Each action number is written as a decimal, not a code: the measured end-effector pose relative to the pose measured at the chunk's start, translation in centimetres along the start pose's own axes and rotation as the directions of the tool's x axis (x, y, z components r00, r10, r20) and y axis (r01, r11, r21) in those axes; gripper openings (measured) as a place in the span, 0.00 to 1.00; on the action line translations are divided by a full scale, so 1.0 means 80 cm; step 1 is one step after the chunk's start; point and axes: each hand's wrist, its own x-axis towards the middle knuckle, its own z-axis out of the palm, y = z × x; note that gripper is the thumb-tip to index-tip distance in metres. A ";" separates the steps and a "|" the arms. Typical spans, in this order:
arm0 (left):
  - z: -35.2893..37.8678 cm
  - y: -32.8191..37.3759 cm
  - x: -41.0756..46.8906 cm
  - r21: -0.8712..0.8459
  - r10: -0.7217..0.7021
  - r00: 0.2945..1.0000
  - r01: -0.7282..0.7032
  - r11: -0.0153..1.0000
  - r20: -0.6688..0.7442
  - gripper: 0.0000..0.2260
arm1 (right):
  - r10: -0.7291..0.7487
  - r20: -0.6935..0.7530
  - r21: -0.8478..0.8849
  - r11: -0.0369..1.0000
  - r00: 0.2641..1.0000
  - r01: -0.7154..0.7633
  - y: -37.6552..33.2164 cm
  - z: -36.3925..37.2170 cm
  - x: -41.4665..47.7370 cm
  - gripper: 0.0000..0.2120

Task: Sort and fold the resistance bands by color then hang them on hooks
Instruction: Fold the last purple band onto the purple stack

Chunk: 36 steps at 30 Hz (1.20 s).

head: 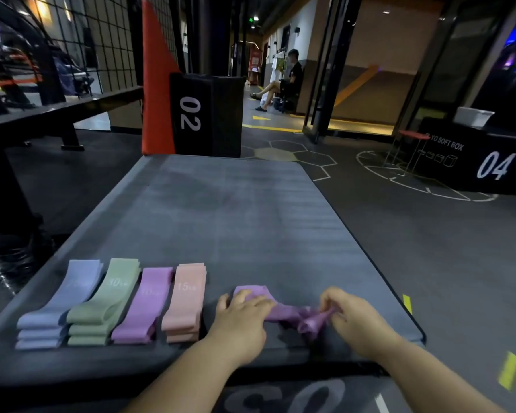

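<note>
Folded resistance bands lie in a row along the near left of a grey mat (221, 210): a blue stack (63, 305), a green stack (102, 302), a purple stack (145, 305) and a pink stack (185, 302). Right of them lies a loose purple band (289, 312), twisted at its right end. My left hand (240, 315) presses flat on the band's left part. My right hand (350, 315) pinches the twisted right end and lifts it slightly off the mat.
The mat covers a black box whose front edge is just below my arms. Beyond it stand a black soft box marked 02 (203, 114) and an orange panel (157, 84). A box marked 04 (486, 162) is at the right. A person sits in the far corridor.
</note>
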 end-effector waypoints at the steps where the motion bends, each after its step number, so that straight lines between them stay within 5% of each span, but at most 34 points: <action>1: 0.001 0.001 -0.002 0.000 -0.007 1.000 0.007 1.000 -0.025 0.25 | 0.027 -0.033 -0.024 0.999 0.999 -0.028 0.003 -0.003 -0.002 0.19; 7: -0.005 0.003 -0.010 -0.108 -0.015 0.992 0.002 0.994 -0.122 0.24 | 0.039 -0.120 -0.229 0.971 0.992 -0.065 0.017 -0.008 -0.003 0.26; 13: -0.003 -0.008 -0.003 -0.115 -0.069 0.957 0.037 0.993 -0.283 0.23 | 0.044 -0.092 -0.078 0.996 0.995 -0.052 0.018 -0.016 0.010 0.22; 17: 0.002 -0.005 0.004 -0.163 -0.211 0.958 0.180 0.970 -0.196 0.28 | 0.050 -0.097 -0.029 0.998 0.994 -0.053 0.012 -0.011 0.012 0.13; 22: 0.005 0.000 0.015 -0.191 -0.273 0.954 0.247 0.950 -0.122 0.26 | 0.157 0.038 -0.212 0.966 0.987 -0.145 0.018 -0.015 0.009 0.27; 27: 0.003 -0.002 0.019 -0.143 -0.256 0.963 0.243 0.959 -0.079 0.25 | 0.228 0.116 -0.206 0.958 0.967 -0.201 0.032 -0.023 0.010 0.25; 32: -0.002 -0.003 0.020 -0.163 -0.277 0.958 0.263 0.951 -0.071 0.01 | 0.273 0.110 -0.233 0.942 0.956 -0.243 0.045 -0.037 0.008 0.20; 36: -0.005 -0.007 0.021 -0.353 -0.328 0.943 0.291 0.889 -0.050 0.07 | 0.355 0.070 -0.158 0.927 0.932 -0.341 0.056 -0.049 0.008 0.19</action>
